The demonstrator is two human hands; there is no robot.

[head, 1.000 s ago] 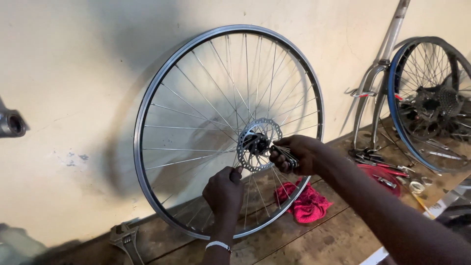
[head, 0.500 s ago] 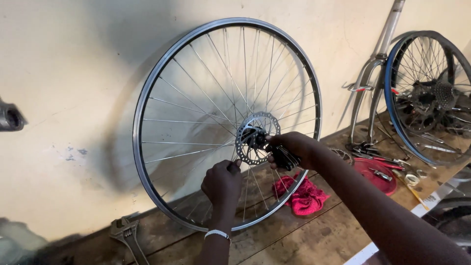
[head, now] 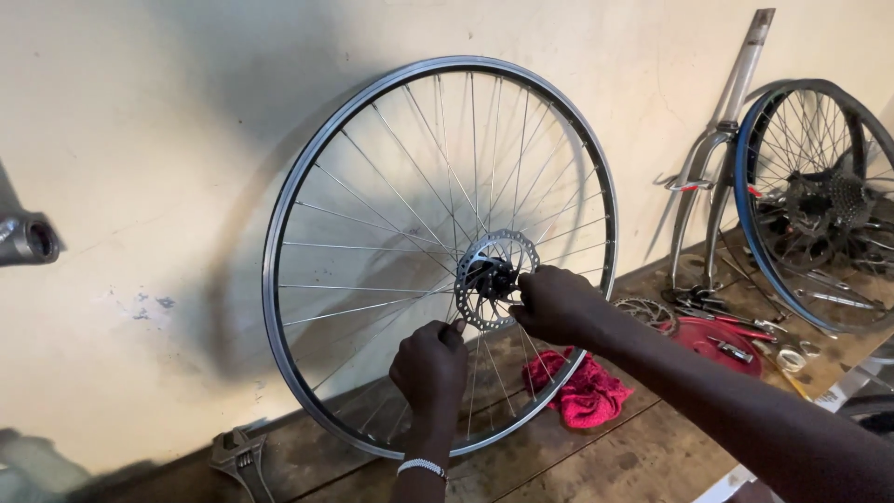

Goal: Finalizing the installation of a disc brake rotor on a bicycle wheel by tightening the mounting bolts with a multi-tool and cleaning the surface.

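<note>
1. Head view: the wheel (head: 372,186) stands on the table (head: 643,456), leaning on the wall. My right grip (head: 556,303) is pressed together at the disc rotor (head: 498,279), just beside the hub (whatever it pinches is hidden).
2. My left grip (head: 430,361) is curled shut among the spokes below the rotor; a red rag (head: 582,391) lies near.

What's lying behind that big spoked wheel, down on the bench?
Through the wheel spokes a crumpled red rag shows on the wooden bench. The right hand covers part of the hub.

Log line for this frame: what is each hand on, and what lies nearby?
left hand: gripping spokes below hub | right hand: at disc rotor | wheel: upright against wall | red rag, wrench: on bench
</note>
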